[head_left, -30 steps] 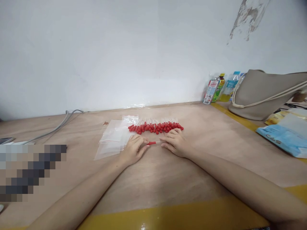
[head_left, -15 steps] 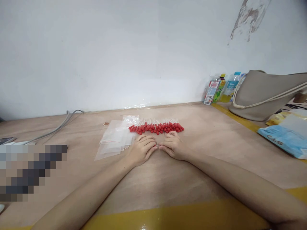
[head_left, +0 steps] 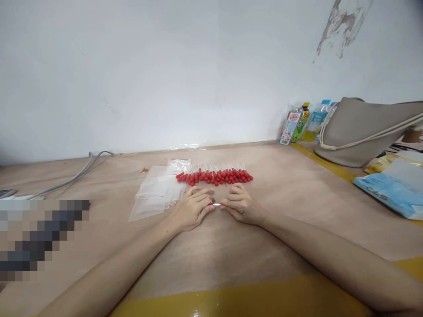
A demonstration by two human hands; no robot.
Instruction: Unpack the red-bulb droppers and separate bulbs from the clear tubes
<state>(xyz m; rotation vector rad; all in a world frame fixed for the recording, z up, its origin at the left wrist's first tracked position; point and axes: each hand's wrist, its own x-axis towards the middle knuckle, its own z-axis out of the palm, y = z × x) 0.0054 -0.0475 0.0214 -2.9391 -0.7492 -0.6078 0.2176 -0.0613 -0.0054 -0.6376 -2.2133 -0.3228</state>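
Observation:
My left hand pinches the red end of a dropper with a slim clear tube. From the other side, the fingertips of my right hand are closed on the tube, so only a short stretch shows between the hands. Just beyond them lies a row of red-bulbed droppers, bulbs towards me and thin clear stems pointing at the wall. Left of the row, clear zip bags are spread in an overlapping pile, partly behind my left hand.
A grey cable runs across the table at left, near a blurred-out patch. At right stand a carton, drink bottles and a grey-brown bag, with a blue packet nearer. Yellow tape edges the table.
My hands have drawn slightly apart, and more of the clear tube shows between my fingertips. The row of droppers and the bags lie as before.

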